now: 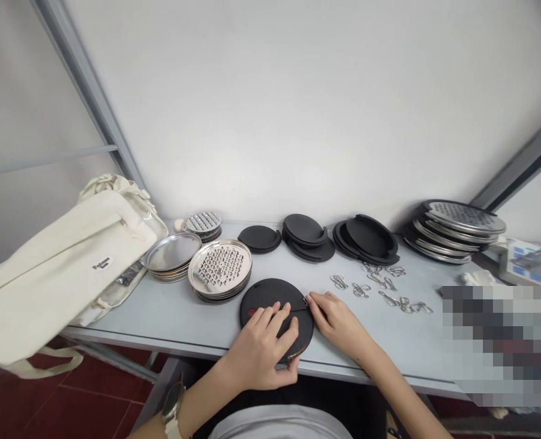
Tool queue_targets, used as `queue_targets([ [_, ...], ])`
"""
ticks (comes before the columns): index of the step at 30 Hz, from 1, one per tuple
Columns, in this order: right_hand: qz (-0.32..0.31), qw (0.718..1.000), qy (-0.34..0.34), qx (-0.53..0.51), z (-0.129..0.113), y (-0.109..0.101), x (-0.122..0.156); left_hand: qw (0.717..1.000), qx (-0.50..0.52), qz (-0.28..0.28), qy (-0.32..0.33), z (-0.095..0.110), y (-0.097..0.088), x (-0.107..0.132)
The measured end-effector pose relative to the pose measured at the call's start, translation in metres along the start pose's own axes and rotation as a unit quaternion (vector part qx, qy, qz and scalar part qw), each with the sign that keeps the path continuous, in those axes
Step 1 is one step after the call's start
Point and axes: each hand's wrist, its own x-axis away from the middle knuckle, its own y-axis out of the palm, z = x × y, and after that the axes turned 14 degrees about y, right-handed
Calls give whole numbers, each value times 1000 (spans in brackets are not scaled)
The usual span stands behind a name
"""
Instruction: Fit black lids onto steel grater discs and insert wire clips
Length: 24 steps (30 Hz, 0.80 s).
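Observation:
A flat round black case (275, 305) lies on the pale grey table (197, 323), with a thin zip line running across it and a small red mark at its left. My left hand (261, 350) grips its near edge, fingers spread on top. My right hand (336, 323) is at the case's right edge, its fingertips pinching a small metal zipper pull (305, 300). A watch (172, 407) sits on my left wrist.
Stacks of steel grater plates (219, 269) and black round discs (307, 239) stand along the wall. Several metal clips (380, 286) lie to the right. A cream canvas bag (69, 262) hangs over the left table edge. A pixelated patch covers the right.

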Motion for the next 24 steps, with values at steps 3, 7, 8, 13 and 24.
queue_targets([
  [3, -9, 1000, -7, -16, 2, 0, -1, 1000, -2, -2, -2, 1, 1, 1],
  [7, -8, 1000, -5, -25, 2, 0, -1, 1000, -4, -1, 1, 1, 1, 2],
  [8, -7, 1000, -3, -25, 2, 0, -1, 1000, -4, -1, 2, 1, 1, 2],
  [13, -5, 1000, 1, -22, 1, 1, -2, 1000, -5, -1, 3, 1, 1, 3],
  [24, -1, 1000, 5, -16, 2, 2, -2, 1000, -7, 7, 0, 2, 1, 2],
])
